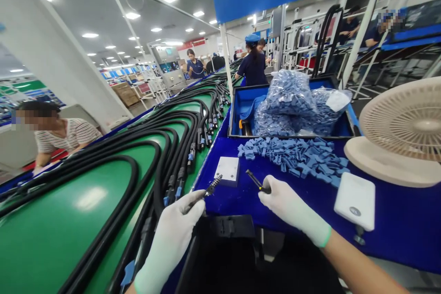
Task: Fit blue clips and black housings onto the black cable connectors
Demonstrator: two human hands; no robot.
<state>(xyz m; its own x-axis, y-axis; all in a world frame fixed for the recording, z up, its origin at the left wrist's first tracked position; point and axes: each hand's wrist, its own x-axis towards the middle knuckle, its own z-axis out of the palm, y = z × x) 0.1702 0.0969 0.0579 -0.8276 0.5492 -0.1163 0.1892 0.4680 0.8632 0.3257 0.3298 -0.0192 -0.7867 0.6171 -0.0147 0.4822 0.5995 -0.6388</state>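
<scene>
My left hand (174, 232), in a white glove, pinches a small dark part (214, 185) with a row of ridges or coils; its exact kind is unclear. The part points up and right, in front of a white block (227, 170) on the blue table. My right hand (289, 204), also gloved, is closed around a black utility knife (255, 180) with a bit of yellow. The tool points up and left, apart from the part. Beyond both hands lies a heap of small blue plastic clips (296, 156).
Black hoses (165, 142) with fitted ends run along the green surface (93, 197) to my left. A blue bin (234, 119) holds bagged blue pieces (291, 96). A beige fan (409, 124) and a white device (354, 200) stand right. Several people sit or stand farther off.
</scene>
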